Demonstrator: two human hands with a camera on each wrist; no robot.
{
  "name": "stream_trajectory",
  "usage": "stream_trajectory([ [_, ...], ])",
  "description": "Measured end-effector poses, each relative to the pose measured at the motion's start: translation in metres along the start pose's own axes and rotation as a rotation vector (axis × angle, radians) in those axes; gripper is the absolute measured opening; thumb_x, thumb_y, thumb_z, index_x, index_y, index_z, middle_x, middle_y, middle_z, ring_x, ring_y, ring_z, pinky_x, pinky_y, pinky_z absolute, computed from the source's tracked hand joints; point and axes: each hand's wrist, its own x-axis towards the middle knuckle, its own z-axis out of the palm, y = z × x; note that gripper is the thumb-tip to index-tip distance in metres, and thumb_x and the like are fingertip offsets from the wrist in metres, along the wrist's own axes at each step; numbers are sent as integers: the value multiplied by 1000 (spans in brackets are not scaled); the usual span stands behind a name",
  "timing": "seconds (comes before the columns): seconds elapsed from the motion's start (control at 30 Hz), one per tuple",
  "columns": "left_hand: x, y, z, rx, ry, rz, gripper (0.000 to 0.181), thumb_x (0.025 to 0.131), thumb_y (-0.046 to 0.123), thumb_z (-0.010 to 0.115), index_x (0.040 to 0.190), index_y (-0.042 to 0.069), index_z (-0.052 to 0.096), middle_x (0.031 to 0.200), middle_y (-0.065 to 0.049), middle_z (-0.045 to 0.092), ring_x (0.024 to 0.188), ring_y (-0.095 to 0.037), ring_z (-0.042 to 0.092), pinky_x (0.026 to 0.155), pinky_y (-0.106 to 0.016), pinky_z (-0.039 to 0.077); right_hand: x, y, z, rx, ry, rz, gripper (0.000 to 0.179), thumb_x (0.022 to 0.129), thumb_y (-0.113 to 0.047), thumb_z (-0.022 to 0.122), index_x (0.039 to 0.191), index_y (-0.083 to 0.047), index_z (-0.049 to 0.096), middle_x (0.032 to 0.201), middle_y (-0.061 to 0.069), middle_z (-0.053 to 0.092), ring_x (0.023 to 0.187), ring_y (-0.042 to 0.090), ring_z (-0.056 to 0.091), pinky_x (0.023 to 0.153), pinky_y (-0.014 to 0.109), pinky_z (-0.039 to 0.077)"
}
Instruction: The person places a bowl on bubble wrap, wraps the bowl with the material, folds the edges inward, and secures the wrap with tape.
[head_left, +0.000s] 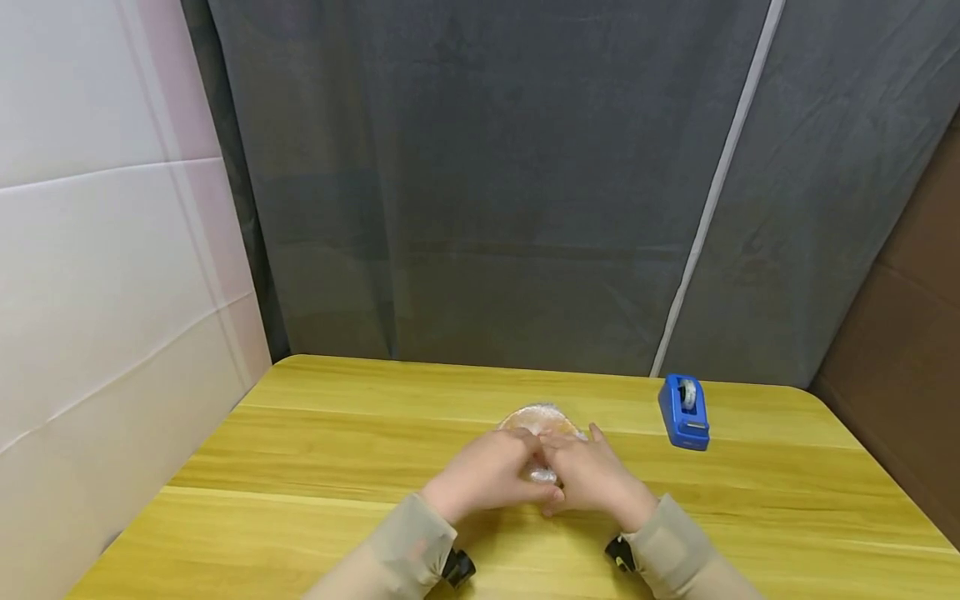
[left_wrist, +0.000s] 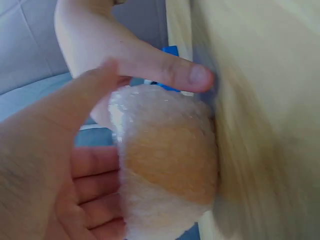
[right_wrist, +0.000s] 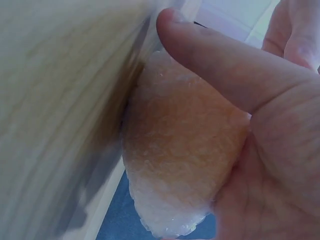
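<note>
A rounded bundle of clear bubble wrap [head_left: 536,414], an orange-tan thing showing through it, lies on the table under both hands. My left hand [head_left: 491,473] rests over its left side; in the left wrist view its fingers [left_wrist: 97,187] lie fairly straight against the wrap [left_wrist: 167,160], their tips hidden behind it. The left thumb reaches towards the other hand, off the bundle. From the right, my right hand [head_left: 596,479] presses on the wrap, its straight thumb [right_wrist: 215,57] crossing in front of the bundle [right_wrist: 185,130] in the right wrist view. The right fingers are mostly hidden there.
A blue tape dispenser [head_left: 684,412] with a roll of clear tape stands on the wooden table [head_left: 337,425], to the right of the hands. A dark grey curtain [head_left: 487,183] hangs behind the table, and a white panel [head_left: 112,275] stands at the left.
</note>
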Motion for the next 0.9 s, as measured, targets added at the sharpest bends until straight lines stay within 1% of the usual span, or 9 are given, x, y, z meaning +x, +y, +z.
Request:
stream_trajectory([
  [0.07,0,0,2,32,23,-7,56,79,63,66,108,15,66,99,8,64,86,-6,60,79,-27,51,-1,-1,-1,-16,3,-9,76,62,-44,87,127,-11,63,132,5,60,122,26,54,96,74,27],
  [0.13,0,0,4,73,31,-5,67,80,67,62,120,14,62,111,4,65,99,-11,62,88,-32,50,-2,-2,-2,-31,0,-13,74,63,-44,86,126,-12,64,132,5,60,123,25,53,96,74,27],
  [0.2,1,0,7,113,29,-4,77,79,71,59,130,14,58,121,2,64,112,-16,59,97,-38,45,-2,-3,-3,-35,-5,-16,73,64,-43,85,126,-12,64,132,4,60,123,25,52,96,74,27],
  [0.33,1,1,9,173,-1,-13,88,77,74,59,139,12,52,132,-2,59,127,-22,49,108,-46,33,-3,-5,-4,-30,-16,-5,75,68,-42,83,131,-9,61,135,5,57,126,26,50,97,74,25],
  [0.43,1,2,10,199,-26,-27,94,74,73,63,142,10,49,137,-5,56,131,-25,45,109,-47,31,-4,-6,-4,-24,-24,1,76,70,-43,82,134,-7,59,137,7,55,128,27,48,99,74,23],
  [0.5,1,2,10,202,-44,-45,96,72,73,65,143,10,48,137,-4,55,130,-26,45,109,-47,31,-4,-5,-5,-17,-28,0,77,71,-44,82,134,-7,58,138,7,55,128,28,48,99,74,22],
  [0.7,6,4,8,137,-101,-126,102,65,68,75,144,10,46,133,0,59,123,-24,48,108,-47,32,-5,-5,-6,11,-38,18,83,71,-48,81,137,-5,55,140,9,53,130,29,46,100,75,17],
  [0.8,9,5,8,120,-125,-151,103,64,67,76,145,12,46,133,0,58,125,-26,47,109,-49,31,-6,-5,-9,18,-58,32,84,71,-48,81,138,-4,53,141,10,52,131,30,45,101,76,13],
  [0.9,10,5,8,102,-149,-160,102,65,67,76,146,14,45,136,0,57,130,-29,44,110,-50,28,-7,-7,-12,21,-85,45,84,72,-48,80,138,-3,53,141,11,51,132,31,44,101,76,11],
])
